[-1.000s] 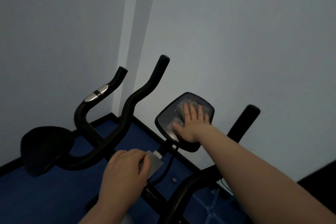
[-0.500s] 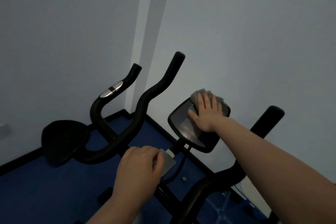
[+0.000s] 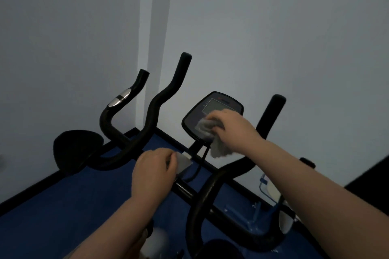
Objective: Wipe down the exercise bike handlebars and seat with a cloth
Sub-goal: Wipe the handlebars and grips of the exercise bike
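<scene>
My right hand (image 3: 229, 127) grips a crumpled grey cloth (image 3: 217, 148) against the lower part of the bike's black console (image 3: 212, 111); part of the cloth hangs below the console. My left hand (image 3: 154, 169) is curled round the centre of the black handlebars (image 3: 155, 109), beside a grey clamp plate (image 3: 183, 164). The handlebar's horns rise at left, centre and right (image 3: 271, 115). A black seat (image 3: 75, 149) shows at far left.
Pale walls meet in a corner right behind the bike. The floor (image 3: 63, 206) is blue with a black skirting. A white and blue part of the bike (image 3: 271, 191) sits low at right. A second dark shape lies at the bottom edge.
My right hand went from pressing the cloth flat on the console's top to bunching it and dragging it down to the lower edge. My left hand kept its hold.
</scene>
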A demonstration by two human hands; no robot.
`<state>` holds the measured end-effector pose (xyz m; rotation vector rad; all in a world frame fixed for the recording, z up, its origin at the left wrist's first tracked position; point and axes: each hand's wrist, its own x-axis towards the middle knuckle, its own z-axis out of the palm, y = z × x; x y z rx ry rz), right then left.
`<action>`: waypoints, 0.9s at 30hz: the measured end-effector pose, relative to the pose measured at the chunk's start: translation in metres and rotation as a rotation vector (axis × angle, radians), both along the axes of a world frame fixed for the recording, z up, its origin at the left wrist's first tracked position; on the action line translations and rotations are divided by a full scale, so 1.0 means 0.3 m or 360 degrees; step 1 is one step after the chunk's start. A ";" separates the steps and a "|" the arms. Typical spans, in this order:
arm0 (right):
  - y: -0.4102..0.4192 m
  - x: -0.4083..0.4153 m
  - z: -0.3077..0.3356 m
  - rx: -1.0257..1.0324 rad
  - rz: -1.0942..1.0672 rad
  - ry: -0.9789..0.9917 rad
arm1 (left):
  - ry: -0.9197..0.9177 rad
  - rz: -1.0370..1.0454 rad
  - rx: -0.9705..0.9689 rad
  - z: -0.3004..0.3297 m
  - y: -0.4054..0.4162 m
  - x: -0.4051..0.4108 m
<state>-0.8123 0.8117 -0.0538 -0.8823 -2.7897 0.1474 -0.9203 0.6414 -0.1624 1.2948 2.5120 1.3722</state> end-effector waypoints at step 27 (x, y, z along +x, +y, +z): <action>-0.208 0.307 -0.138 0.0024 0.0027 0.0517 | -0.0761 -0.0022 0.0026 -0.132 -0.275 0.464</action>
